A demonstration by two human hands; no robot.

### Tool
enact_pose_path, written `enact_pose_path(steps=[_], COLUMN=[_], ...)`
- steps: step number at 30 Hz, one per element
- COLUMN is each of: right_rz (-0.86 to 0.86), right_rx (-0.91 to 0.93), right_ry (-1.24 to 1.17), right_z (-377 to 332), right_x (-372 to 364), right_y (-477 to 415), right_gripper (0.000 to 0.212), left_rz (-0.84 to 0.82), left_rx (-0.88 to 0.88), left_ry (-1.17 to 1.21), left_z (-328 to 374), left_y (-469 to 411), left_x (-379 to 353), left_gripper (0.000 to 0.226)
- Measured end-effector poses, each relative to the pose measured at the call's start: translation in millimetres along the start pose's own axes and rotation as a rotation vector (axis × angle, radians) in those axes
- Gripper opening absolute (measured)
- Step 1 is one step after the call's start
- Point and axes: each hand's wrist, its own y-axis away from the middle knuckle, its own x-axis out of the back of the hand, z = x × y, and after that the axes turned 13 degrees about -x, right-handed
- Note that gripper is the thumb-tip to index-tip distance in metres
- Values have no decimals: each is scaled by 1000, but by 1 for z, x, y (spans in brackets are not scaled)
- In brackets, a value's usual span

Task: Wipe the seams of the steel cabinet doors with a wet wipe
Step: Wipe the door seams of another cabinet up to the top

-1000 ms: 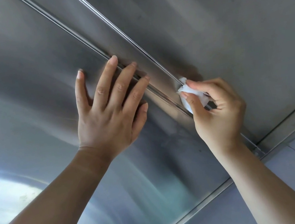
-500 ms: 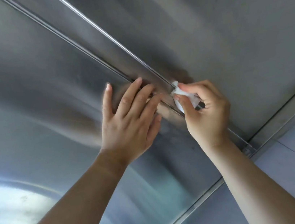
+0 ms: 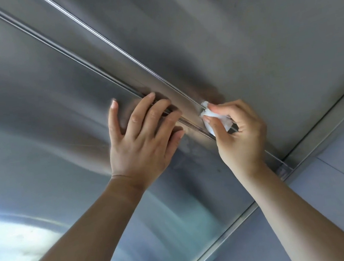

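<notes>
The left steel door (image 3: 31, 110) comes first, lying left of the right seam (image 3: 125, 55), the landmark for every place given here. The left hand (image 3: 144, 143) is laid flat on that door, also left of the right seam. Its fingers are straight and slightly spread, and nothing is gripped. Its fingertips reach across the left seam (image 3: 67, 54), which runs parallel to the right seam, with a narrow steel strip (image 3: 91, 51) between the two.

The wet wipe (image 3: 216, 119) is pressed directly onto the right seam. It is bunched into a wad and pinched between the thumb and curled fingers of the right hand (image 3: 240, 138), clearly the nearer hand. The seam's long axis runs from upper left to lower right. The longer stretch lies up and left of the pinching fingers, and a shorter stretch continues past the wrist toward the bottom rail (image 3: 229, 231). The coming stroke is judged to depend on keeping the wad on that line.

The right steel door (image 3: 276, 49) lies right of the seam. Both doors are shut, so any contents are hidden.
</notes>
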Motion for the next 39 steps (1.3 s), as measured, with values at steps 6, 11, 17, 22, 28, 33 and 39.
enact_pose_path(steps=[6, 11, 17, 22, 28, 33, 39], right_rz=[-1, -12, 1, 13, -17, 6, 52], right_rx=[-48, -7, -97, -107, -69, -96, -97], right_ry=[28, -13, -5, -2, -94, -32, 20], right_z=[19, 8, 44, 41, 31, 60, 53], right_x=[17, 7, 29, 29, 15, 36, 27], right_y=[10, 3, 20, 20, 9, 24, 27], right_gripper=[8, 9, 6, 6, 4, 5, 8], left_rz=[4, 19, 6, 22, -36, -22, -21], left_rx=[-6, -20, -19, -56, -117, -126, -123], left_ry=[-18, -50, -41, 137, 26, 4, -13], left_z=[1, 1, 1, 13, 32, 32, 33], left_y=[1, 2, 1, -2, -2, -1, -1], left_x=[-2, -4, -1, 0, -12, -16, -16], left_gripper=[26, 27, 25, 26, 27, 24, 23])
